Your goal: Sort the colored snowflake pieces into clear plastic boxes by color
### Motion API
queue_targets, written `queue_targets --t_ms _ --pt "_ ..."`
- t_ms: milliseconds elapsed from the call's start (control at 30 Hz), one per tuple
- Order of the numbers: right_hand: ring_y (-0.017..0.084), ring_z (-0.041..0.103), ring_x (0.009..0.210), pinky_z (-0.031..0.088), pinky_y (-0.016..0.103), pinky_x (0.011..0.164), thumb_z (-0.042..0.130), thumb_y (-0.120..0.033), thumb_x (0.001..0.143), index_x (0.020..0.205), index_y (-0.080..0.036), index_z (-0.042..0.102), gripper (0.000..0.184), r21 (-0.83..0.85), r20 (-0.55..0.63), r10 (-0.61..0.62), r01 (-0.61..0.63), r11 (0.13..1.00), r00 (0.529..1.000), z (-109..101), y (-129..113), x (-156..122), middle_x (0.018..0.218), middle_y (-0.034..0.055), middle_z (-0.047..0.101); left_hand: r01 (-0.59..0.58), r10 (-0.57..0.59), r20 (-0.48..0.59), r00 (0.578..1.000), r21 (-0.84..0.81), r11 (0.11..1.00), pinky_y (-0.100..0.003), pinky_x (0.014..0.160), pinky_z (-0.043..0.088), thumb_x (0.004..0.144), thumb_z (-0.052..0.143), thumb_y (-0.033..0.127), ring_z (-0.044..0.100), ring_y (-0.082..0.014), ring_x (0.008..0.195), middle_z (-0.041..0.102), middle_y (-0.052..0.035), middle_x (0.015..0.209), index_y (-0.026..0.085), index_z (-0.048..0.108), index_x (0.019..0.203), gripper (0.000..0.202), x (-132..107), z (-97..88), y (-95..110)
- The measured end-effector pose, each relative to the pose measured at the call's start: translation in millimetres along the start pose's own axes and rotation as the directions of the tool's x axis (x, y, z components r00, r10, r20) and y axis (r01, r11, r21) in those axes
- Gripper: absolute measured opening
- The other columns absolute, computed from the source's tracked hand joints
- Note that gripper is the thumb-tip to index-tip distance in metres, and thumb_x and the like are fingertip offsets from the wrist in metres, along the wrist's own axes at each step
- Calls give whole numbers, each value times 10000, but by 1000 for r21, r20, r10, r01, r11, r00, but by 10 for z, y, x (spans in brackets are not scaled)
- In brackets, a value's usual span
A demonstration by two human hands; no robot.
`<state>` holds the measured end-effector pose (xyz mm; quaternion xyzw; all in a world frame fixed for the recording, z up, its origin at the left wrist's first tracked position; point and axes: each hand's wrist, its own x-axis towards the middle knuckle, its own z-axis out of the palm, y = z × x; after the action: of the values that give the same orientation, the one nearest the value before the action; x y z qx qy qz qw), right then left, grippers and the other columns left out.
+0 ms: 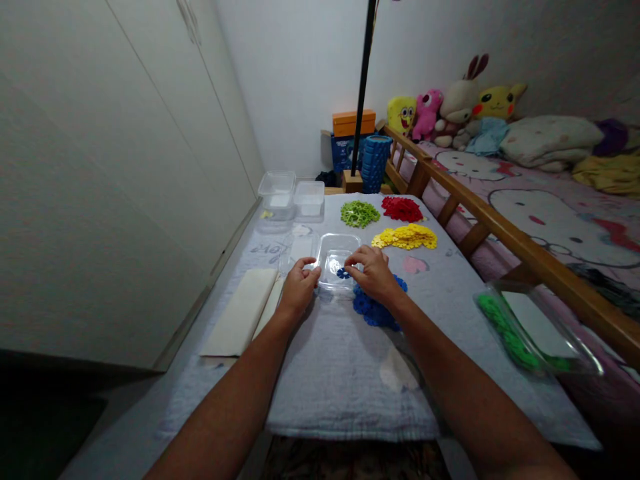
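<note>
In the head view, a clear plastic container (pixel 330 241) stands on the cloth-covered table. My left hand (pixel 300 288) is closed at its left rim, thumb and fingers pinching the edge. My right hand (pixel 374 272) reaches over the right side with its fingertips pinched on a small blue flower-shaped disc (pixel 343 273). The disc shows over the container's inside; whether it touches the bottom I cannot tell. Under my right wrist lies a pile of blue flower-shaped discs (pixel 373 312), partly hidden by the hand and forearm. A clear lid (pixel 295 248) appears to lie left of the container.
Green pieces (pixel 360 214), red pieces (pixel 403 209) and yellow pieces (pixel 406 236) lie in piles farther back. Clear tubs (pixel 277 181) stand back left. Folded beige paper or cloth (pixel 243 313) is at left. A container of green pieces (pixel 530 327) sits right, beside the wooden bed rail (pixel 480 207).
</note>
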<state>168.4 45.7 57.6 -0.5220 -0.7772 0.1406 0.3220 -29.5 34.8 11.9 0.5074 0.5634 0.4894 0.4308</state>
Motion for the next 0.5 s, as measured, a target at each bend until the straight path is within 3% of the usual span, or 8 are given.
queue_targets --t_ms 167,267,433,500 --pt "267 520 1001 227 563 1035 589 -199 900 882 -284 759 191 -150 123 -48 66 986 991 148 -23 -45 914 42 740 38 -43 -47 998 -111 993 -200 495 316 758 659 377 444 -99 470 461 103 519 187 560 1128 428 -62 22 89" --pt "277 522 1057 168 604 1081 562 -161 898 963 -312 760 258 -139 77 -81 91 986 994 120 37 -60 985 32 756 36 -43 -66 997 -107 994 -201 493 313 755 661 361 434 -98 469 453 106 520 185 550 1147 443 -85 14 107" --pt "306 529 1128 310 537 1020 546 -183 886 1081 -267 754 297 -126 -78 0 -10 992 997 -199 331 -53 1140 78 731 39 -46 -88 995 -72 997 -208 500 326 768 646 379 467 -112 497 483 88 534 182 562 1137 427 -84 -6 92" --pt "315 535 1131 342 521 1000 556 -223 882 1063 -263 757 273 -157 -73 36 -47 987 997 -351 493 -82 1151 77 722 57 -65 -105 992 -77 995 -214 503 336 787 618 409 488 -120 519 512 71 557 179 569 1136 421 -77 -14 94"
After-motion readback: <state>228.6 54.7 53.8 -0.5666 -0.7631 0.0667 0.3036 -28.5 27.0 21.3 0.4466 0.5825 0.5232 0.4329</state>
